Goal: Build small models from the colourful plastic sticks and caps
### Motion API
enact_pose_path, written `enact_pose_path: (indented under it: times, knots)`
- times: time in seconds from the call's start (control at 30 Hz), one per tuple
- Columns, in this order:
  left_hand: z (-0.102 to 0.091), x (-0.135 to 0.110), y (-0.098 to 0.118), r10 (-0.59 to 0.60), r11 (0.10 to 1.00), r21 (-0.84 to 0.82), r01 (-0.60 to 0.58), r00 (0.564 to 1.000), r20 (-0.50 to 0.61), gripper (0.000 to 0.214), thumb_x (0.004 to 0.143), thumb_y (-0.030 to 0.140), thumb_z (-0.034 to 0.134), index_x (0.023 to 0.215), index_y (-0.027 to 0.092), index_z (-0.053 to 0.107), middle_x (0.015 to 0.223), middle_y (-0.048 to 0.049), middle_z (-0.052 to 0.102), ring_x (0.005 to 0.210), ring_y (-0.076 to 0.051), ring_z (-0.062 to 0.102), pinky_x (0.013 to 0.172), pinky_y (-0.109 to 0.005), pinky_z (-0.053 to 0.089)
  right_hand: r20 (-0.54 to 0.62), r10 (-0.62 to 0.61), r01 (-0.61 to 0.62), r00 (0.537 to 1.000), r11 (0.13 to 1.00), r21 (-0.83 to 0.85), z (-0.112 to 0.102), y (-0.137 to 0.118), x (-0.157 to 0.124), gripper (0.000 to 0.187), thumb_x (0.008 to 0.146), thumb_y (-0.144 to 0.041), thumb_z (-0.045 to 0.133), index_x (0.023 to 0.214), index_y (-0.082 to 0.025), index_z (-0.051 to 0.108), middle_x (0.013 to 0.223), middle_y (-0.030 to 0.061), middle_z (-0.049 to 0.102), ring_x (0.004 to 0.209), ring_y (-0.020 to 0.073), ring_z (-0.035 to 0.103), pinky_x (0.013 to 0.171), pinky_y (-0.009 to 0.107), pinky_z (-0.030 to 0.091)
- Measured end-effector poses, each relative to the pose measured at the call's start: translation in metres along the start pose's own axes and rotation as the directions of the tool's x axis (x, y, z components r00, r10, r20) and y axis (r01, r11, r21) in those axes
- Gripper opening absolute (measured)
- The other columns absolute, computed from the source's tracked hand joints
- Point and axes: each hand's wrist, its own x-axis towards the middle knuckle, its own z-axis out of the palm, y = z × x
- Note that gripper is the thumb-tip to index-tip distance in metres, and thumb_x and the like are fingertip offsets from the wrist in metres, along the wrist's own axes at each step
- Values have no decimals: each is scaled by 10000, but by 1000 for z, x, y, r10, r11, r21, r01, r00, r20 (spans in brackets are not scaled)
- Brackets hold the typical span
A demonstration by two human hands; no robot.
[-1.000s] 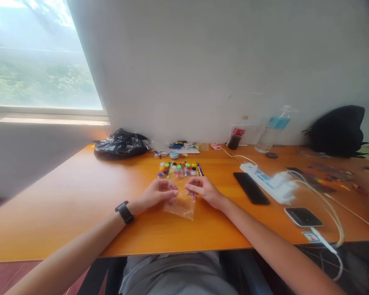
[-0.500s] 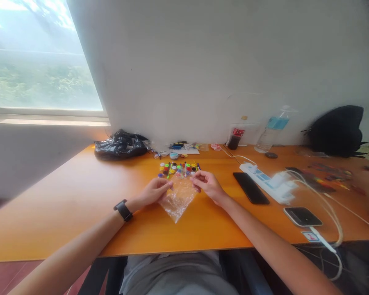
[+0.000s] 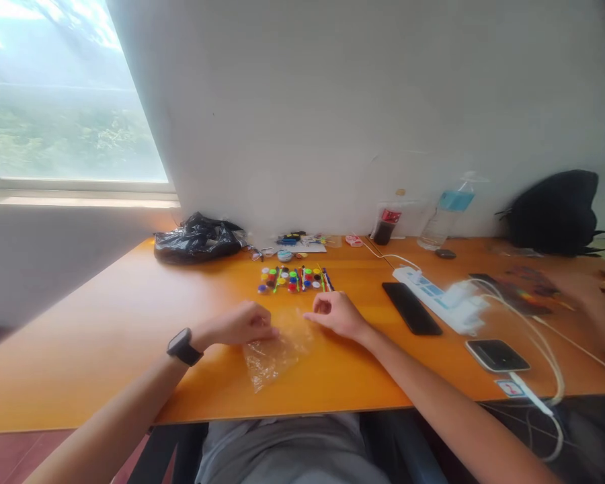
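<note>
A clear plastic bag (image 3: 269, 363) slants between my hands above the orange wooden table (image 3: 105, 363). My left hand (image 3: 255, 324) is closed on the bag's left edge, a dark watch on its wrist. Thumb and finger of my right hand (image 3: 335, 314) are pinched at the bag's far right corner. Just beyond the bag stand small paint pots (image 3: 292, 279) with coloured lids, in several clusters. Thin paintbrushes (image 3: 325, 279) lie among them. The bag looks flat, and I make out nothing inside it.
A black plastic bag (image 3: 196, 238), small craft bits (image 3: 302, 243), a cola bottle (image 3: 386, 228) and a water bottle (image 3: 436, 225) line the wall. To the right are a black phone (image 3: 411, 308), a white power strip (image 3: 433, 299), cables and another person's blurred arm (image 3: 592, 302).
The plastic bag has come down and toward me, uncovering the paint pots. My left hand has lowered and turned over; my right hand has moved slightly nearer. Another person's arm has appeared at the right.
</note>
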Motion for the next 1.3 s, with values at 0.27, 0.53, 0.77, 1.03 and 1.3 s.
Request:
enact_pose_path:
  times: [0.27,0.53,0.77,1.03,1.3]
  knots:
    - [-52,-55,-40,-206,943,271,194,978,16,371,823,465,700,594,210,561,577,13,525,496,-125,381,484,-272,243,90,-33,49,995,982,-181,-1,-15,-9,278,803,-454,822,727,-211,709,660,-9,665,601,133,555,593,257,348]
    - [-84,-84,-99,-96,807,488,334,888,-450,622,961,571,523,1459,198,554,1377,-170,675,1180,-352,676,1000,-473,530,201,-98,130,975,980,-153,3,-18,-12,284,823,-453,818,781,-201,696,676,-19,658,593,120,540,582,243,329]
    - [-33,-37,-63,139,850,520,85,916,-377,445,1041,468,508,1409,256,638,1398,-131,668,1255,-329,631,1065,-464,496,184,-148,192,972,949,-249,15,-22,-15,239,893,-445,758,888,-219,681,737,-11,681,648,146,579,628,259,328]
    - [-12,15,-44,197,845,533,48,898,-393,299,951,376,650,1189,246,776,1092,-136,772,1009,-329,669,930,-450,479,240,-283,357,928,860,-365,38,-33,0,170,995,-347,608,1096,-235,687,1029,66,769,912,233,693,767,294,405]
    - [-7,38,-54,67,776,572,264,868,-491,255,982,295,564,1089,224,785,930,-134,760,912,-306,685,806,-372,451,218,-303,364,928,865,-345,53,-40,29,370,990,-332,592,1343,-236,651,1153,85,780,992,259,714,818,318,444]
